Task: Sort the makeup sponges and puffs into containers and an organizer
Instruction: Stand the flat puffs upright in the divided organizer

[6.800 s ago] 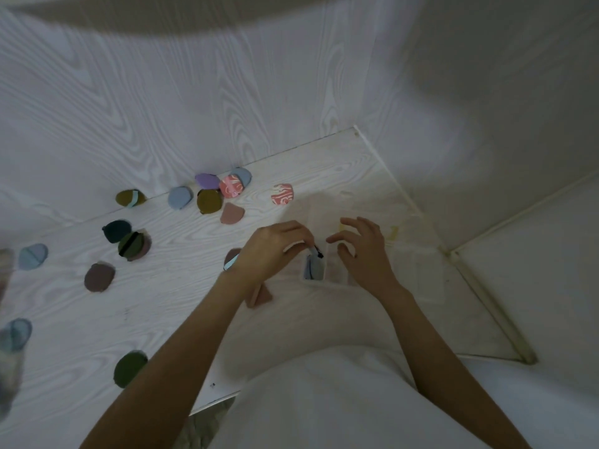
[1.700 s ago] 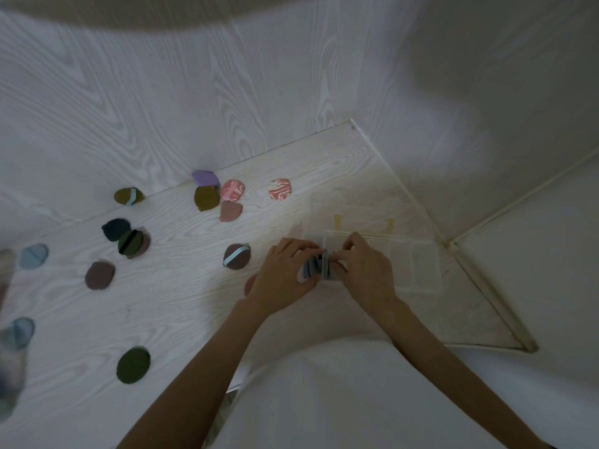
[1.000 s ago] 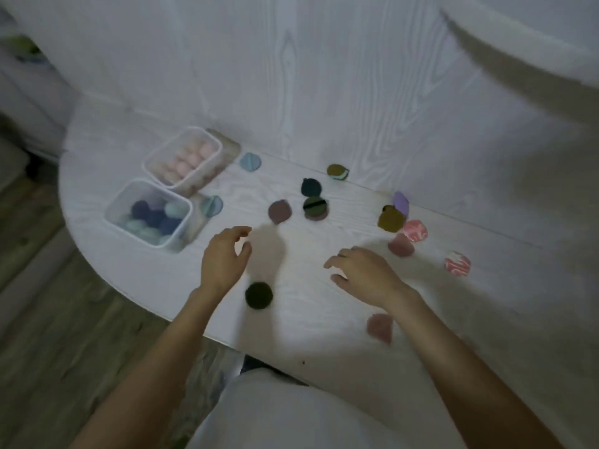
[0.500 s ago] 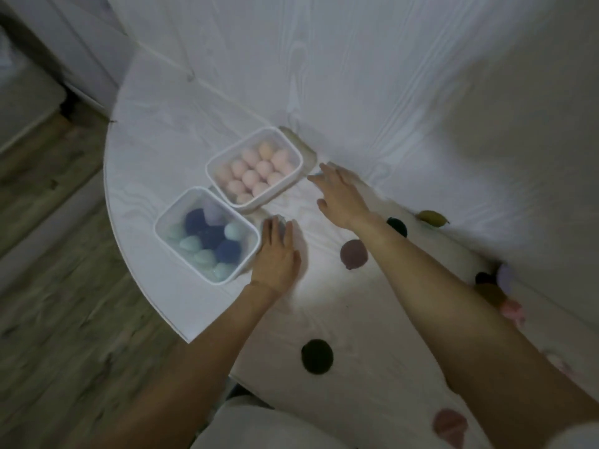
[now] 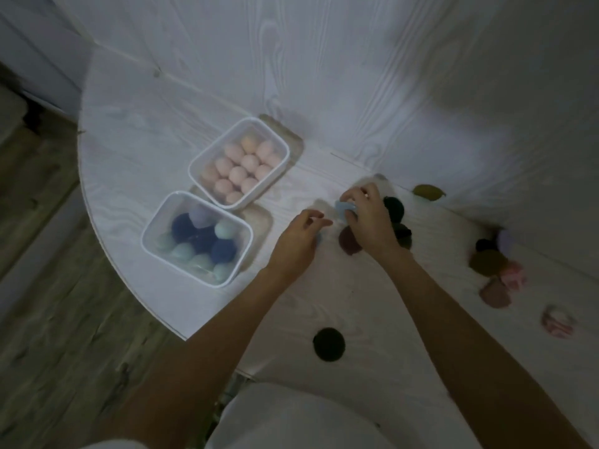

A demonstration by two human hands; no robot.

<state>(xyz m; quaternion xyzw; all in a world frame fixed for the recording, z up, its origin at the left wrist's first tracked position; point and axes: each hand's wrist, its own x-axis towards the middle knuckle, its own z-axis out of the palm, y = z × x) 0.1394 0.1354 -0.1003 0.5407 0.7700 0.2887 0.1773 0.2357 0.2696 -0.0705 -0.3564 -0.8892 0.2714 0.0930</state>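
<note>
Both hands have drawn back from the containers; right hand pinches a pale blue puff, left loosely curled.

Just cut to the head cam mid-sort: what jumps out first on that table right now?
Two clear containers sit side by side near the table's curved left edge: one packed with peach-pink sponges, the nearer one with blue, teal and lilac ones. Just right of them, the right hand pinches a light blue puff, with the left hand beside it. Dark and pink puffs lie scattered farther right, one dark round puff alone near the front edge.
</note>
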